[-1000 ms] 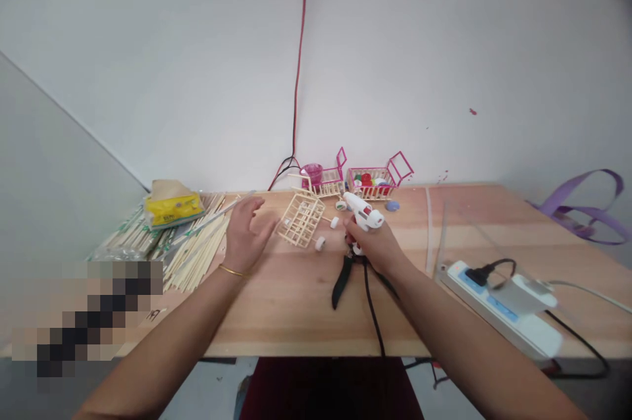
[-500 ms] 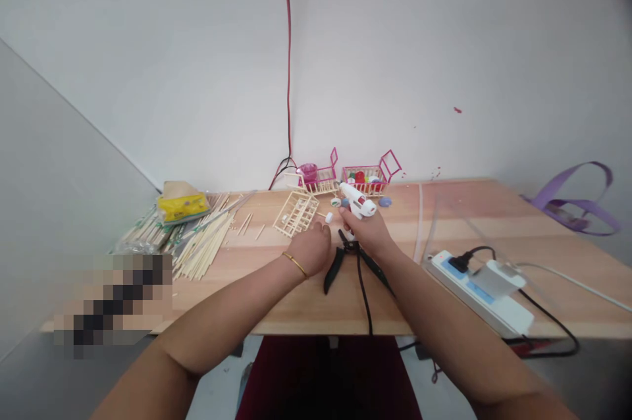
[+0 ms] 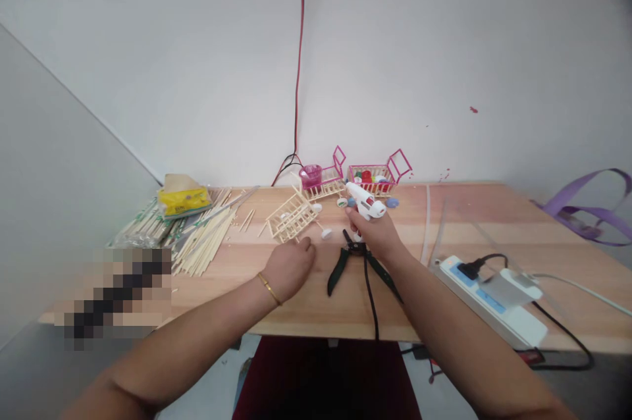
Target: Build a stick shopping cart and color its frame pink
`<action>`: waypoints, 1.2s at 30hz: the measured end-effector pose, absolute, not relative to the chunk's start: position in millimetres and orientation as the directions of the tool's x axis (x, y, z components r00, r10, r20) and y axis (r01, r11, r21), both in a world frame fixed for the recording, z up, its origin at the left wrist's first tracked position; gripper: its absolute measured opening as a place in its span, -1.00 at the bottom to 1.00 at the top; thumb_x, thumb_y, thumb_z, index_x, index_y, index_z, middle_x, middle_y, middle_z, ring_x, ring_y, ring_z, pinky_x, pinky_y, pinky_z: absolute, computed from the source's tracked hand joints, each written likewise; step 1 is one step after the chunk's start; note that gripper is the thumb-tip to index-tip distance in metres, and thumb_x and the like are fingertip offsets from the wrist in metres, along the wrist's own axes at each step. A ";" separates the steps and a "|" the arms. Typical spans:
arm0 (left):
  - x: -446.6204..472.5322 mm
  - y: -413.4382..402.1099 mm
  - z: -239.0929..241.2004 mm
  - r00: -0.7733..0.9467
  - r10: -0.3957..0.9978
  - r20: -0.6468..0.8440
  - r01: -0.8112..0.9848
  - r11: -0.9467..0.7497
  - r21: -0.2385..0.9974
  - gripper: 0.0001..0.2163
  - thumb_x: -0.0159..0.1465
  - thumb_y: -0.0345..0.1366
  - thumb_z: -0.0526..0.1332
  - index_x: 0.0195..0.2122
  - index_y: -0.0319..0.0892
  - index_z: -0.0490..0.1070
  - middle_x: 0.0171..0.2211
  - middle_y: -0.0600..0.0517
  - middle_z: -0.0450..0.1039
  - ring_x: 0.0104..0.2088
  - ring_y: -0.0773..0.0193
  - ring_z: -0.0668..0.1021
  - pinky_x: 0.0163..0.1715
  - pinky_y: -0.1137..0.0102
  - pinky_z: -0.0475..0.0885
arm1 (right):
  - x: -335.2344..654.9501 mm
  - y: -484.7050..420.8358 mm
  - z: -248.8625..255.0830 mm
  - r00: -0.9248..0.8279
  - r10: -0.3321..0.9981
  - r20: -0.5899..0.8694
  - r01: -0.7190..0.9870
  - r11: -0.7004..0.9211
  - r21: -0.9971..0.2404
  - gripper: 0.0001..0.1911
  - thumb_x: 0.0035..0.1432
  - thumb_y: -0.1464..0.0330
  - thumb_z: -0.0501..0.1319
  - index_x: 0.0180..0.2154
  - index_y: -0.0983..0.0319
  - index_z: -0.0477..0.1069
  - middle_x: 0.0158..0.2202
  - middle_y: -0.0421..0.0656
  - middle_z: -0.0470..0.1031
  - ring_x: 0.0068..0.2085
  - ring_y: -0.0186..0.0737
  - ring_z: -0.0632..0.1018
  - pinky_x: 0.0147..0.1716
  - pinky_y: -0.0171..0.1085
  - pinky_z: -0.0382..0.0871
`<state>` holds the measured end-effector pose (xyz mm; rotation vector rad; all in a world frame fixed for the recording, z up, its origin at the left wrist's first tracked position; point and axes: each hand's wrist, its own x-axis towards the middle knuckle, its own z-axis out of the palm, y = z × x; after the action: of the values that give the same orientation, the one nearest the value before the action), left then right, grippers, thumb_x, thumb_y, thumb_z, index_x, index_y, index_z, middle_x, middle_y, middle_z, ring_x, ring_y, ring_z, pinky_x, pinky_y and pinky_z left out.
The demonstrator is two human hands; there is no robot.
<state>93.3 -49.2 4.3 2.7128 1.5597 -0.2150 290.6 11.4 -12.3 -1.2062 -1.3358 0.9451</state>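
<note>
1. The left hand [image 3: 289, 267] shows only its back and knuckles; its fingers curl under, so whether they pinch anything cannot be told; the forearm runs off the lower left, beside a pixelated patch that hides whatever lies there.
2. The right hand [image 3: 374, 236] covers the grip of the white glue gun [image 3: 365, 200]; only the barrel shows above the fingers; the black cord [image 3: 370, 301] comes from under the wrist and drops over the front edge of the table [image 3: 306, 311].
3. The left hand is loosely closed, palm down, near the stick basket [image 3: 291, 217] but apart from it; the right hand is wrapped round the glue gun, above the pivot of the black pliers [image 3: 356, 263], which lie on the table with handles spread.
4. Half a second ago the left hand sat close beside the right, by a white wheel [image 3: 326, 234]; now it lies further left and nearer the table's front edge; the right hand's hold on the glue gun is unchanged.
</note>
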 end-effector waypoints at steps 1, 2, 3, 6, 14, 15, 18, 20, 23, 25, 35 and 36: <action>83.4 -52.9 4.1 0.494 0.861 -0.122 0.861 -0.504 -0.070 -0.75 0.31 -0.53 0.00 -0.10 -0.30 0.42 -0.09 -0.22 0.46 -0.19 0.06 0.57 -0.20 0.20 0.51 | 290.8 11.8 -12.8 0.051 0.980 0.193 0.145 0.184 -0.972 -0.70 0.06 0.12 0.28 -0.45 0.19 0.31 -0.62 -0.29 0.32 -0.56 -0.33 0.34 -0.55 -0.31 0.21; 72.9 -56.1 3.9 0.497 0.858 -0.127 0.858 -0.508 -0.076 -0.75 0.30 -0.55 0.01 -0.10 -0.28 0.42 -0.08 -0.21 0.47 -0.20 0.09 0.57 -0.21 0.22 0.51 | 290.9 12.1 -13.4 0.041 0.979 0.197 0.141 0.190 -0.972 -0.69 0.07 0.11 0.28 -0.46 0.19 0.31 -0.62 -0.30 0.31 -0.56 -0.33 0.33 -0.56 -0.31 0.21; 62.1 -58.7 3.6 0.501 0.857 -0.123 0.854 -0.513 -0.092 -0.76 0.29 -0.54 0.03 -0.11 -0.26 0.42 -0.07 -0.21 0.47 -0.23 0.10 0.56 -0.22 0.22 0.51 | 290.9 12.2 -14.0 0.033 0.979 0.200 0.137 0.193 -0.971 -0.69 0.07 0.11 0.28 -0.45 0.19 0.30 -0.62 -0.30 0.31 -0.56 -0.33 0.32 -0.56 -0.31 0.20; 30.5 -63.4 4.5 0.456 0.886 -0.090 0.878 -0.464 -0.118 -0.71 0.26 -0.56 0.06 -0.03 -0.26 0.38 -0.03 -0.23 0.47 -0.28 0.10 0.57 -0.28 0.22 0.49 | 290.2 11.5 -15.1 0.030 0.980 0.194 0.128 0.189 -0.974 -0.69 0.07 0.11 0.28 -0.42 0.19 0.31 -0.61 -0.30 0.30 -0.57 -0.33 0.32 -0.57 -0.31 0.18; 1.0 -72.1 12.3 0.266 0.964 0.025 0.952 -0.258 -0.167 -0.75 0.30 -0.47 0.05 -0.05 -0.21 0.42 -0.05 -0.16 0.50 -0.30 0.08 0.61 -0.35 0.27 0.41 | 289.1 9.1 -13.4 0.032 0.985 0.171 0.156 0.164 -0.974 -0.69 0.08 0.12 0.29 -0.37 0.21 0.34 -0.60 -0.28 0.33 -0.56 -0.32 0.32 -0.58 -0.31 0.17; 3.8 -72.9 11.2 0.240 0.969 0.062 0.964 -0.230 -0.136 -0.79 0.35 -0.38 0.05 -0.07 -0.20 0.42 -0.09 -0.15 0.51 -0.28 0.06 0.61 -0.35 0.28 0.41 | 289.2 9.6 -14.3 0.031 0.985 0.170 0.162 0.163 -0.973 -0.69 0.08 0.11 0.29 -0.35 0.22 0.35 -0.60 -0.29 0.33 -0.56 -0.33 0.32 -0.59 -0.31 0.17; 14.2 -72.6 5.8 0.190 0.975 0.117 0.981 -0.193 0.012 -0.73 0.42 -0.18 -0.01 -0.19 -0.18 0.43 -0.22 -0.10 0.55 -0.25 0.07 0.61 -0.33 0.30 0.39 | 290.2 11.4 -18.0 0.022 0.986 0.168 0.176 0.162 -0.971 -0.66 0.08 0.09 0.29 -0.31 0.22 0.38 -0.59 -0.29 0.34 -0.56 -0.32 0.33 -0.58 -0.32 0.17; 20.6 -70.7 2.0 0.158 0.978 0.138 0.984 -0.168 0.067 -0.68 0.43 -0.12 -0.05 -0.21 -0.18 0.41 -0.26 -0.08 0.55 -0.25 0.09 0.61 -0.33 0.31 0.38 | 291.1 12.0 -19.8 0.018 0.986 0.166 0.187 0.160 -0.969 -0.65 0.07 0.07 0.29 -0.32 0.23 0.39 -0.59 -0.29 0.34 -0.56 -0.32 0.33 -0.58 -0.32 0.17; 29.6 -67.9 -2.4 0.149 0.979 0.142 0.986 -0.159 0.057 -0.64 0.35 0.04 0.07 -0.17 -0.17 0.39 -0.23 -0.08 0.54 -0.27 0.07 0.60 -0.37 0.32 0.36 | 291.8 11.1 -19.2 0.004 0.984 0.176 0.207 0.171 -0.963 -0.66 0.08 0.07 0.29 -0.34 0.22 0.38 -0.60 -0.29 0.33 -0.56 -0.33 0.31 -0.57 -0.31 0.18; 35.9 -66.3 -4.7 0.164 0.979 0.121 0.985 -0.169 0.033 -0.66 0.31 0.04 0.14 -0.16 -0.15 0.40 -0.19 -0.08 0.53 -0.28 0.08 0.60 -0.40 0.33 0.36 | 291.7 9.8 -17.4 0.006 0.984 0.177 0.216 0.171 -0.961 -0.66 0.08 0.08 0.29 -0.33 0.22 0.37 -0.59 -0.29 0.34 -0.56 -0.33 0.31 -0.57 -0.31 0.18; 27.4 -62.5 -12.2 0.405 0.907 0.112 0.907 -0.414 0.074 -0.83 0.35 -0.30 0.07 -0.32 -0.17 0.42 -0.32 -0.07 0.55 -0.25 0.13 0.57 -0.24 0.30 0.43 | 289.4 6.3 -12.0 0.022 0.987 0.158 0.224 0.149 -0.963 -0.65 0.02 0.07 0.30 -0.36 0.22 0.36 -0.57 -0.27 0.36 -0.56 -0.33 0.32 -0.59 -0.31 0.19; 21.0 -64.2 -11.7 0.446 0.887 0.120 0.882 -0.459 0.109 -0.83 0.35 -0.33 0.07 -0.32 -0.18 0.43 -0.31 -0.07 0.55 -0.24 0.14 0.56 -0.21 0.30 0.43 | 289.3 6.3 -12.0 0.020 0.987 0.158 0.225 0.150 -0.963 -0.65 0.02 0.07 0.30 -0.35 0.22 0.37 -0.57 -0.27 0.37 -0.56 -0.33 0.32 -0.59 -0.31 0.19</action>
<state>21.0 -64.2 -11.7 2.6453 1.6179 0.2484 289.3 6.3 -12.0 -1.2688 -1.4120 0.9507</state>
